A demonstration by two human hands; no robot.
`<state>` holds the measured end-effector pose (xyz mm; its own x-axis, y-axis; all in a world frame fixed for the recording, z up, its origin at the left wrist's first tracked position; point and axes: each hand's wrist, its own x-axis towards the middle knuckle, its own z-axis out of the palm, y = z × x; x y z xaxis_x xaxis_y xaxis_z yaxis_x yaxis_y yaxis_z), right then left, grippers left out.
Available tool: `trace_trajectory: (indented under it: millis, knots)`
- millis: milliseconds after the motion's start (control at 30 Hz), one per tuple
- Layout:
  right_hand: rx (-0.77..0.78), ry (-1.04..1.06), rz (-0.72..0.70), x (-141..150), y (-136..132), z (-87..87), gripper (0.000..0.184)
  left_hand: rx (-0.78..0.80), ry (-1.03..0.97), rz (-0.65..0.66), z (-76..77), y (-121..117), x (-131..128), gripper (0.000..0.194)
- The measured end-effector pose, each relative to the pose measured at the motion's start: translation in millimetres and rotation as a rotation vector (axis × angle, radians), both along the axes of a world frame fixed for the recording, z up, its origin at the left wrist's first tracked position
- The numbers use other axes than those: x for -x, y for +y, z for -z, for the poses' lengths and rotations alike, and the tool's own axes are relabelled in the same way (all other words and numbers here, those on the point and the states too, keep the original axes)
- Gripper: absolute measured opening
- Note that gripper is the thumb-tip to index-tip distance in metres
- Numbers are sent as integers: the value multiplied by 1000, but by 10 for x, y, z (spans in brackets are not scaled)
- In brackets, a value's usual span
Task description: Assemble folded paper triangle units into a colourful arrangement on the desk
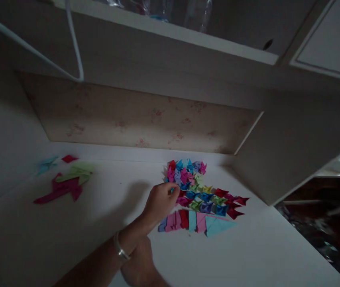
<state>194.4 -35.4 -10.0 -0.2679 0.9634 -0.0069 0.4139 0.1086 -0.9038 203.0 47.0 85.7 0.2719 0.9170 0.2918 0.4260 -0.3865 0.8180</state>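
Note:
My left hand (161, 201), with a silver bracelet (120, 248) at its wrist, reaches over the left side of a group of small folded paper pieces (205, 197). Its fingers are curled together; whatever may be between them is hidden. These folded pieces are red, blue, green, pink and purple, set close together in rows. Below them lies a row of flat folded strips (184, 220) in pink, red and light blue, with a pointed light blue paper (219, 226) at its right end. My right hand (141, 259) is under my left wrist, its fingers hidden behind it.
On the left of the white table (232, 259) lie a magenta folded paper (63, 190), a pale green one (78, 171), a light blue one (47, 164) and a small red one (69, 158). A shelf (170, 28) overhangs the back, with a white cable (75, 59) hanging. A side panel (301, 139) stands at right.

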Motion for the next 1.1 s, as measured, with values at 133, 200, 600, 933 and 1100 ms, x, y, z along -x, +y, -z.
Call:
trace_trajectory:
  millis: [133, 200, 600, 933, 1100]
  knots:
    - [-109, -42, 106, 88, -37, -49, 24, 220, -42, -152, 349, -325, 1048, 24]
    - [-114, -14, 111, 82, -40, -70, 26, 288, -41, -249, 548, -467, 1465, 21]
    - [-10, 24, 125, 128, -27, -55, 31, 515, -168, -252, 779, -594, 2008, 25]
    - [133, 70, -41, 823, 1078, -346, 22, 511, -165, -168, 751, -569, 2048, 23]
    - [56, -141, -36, 1421, 1860, -436, 19, 509, -160, -166, 805, -539, 2054, 25]
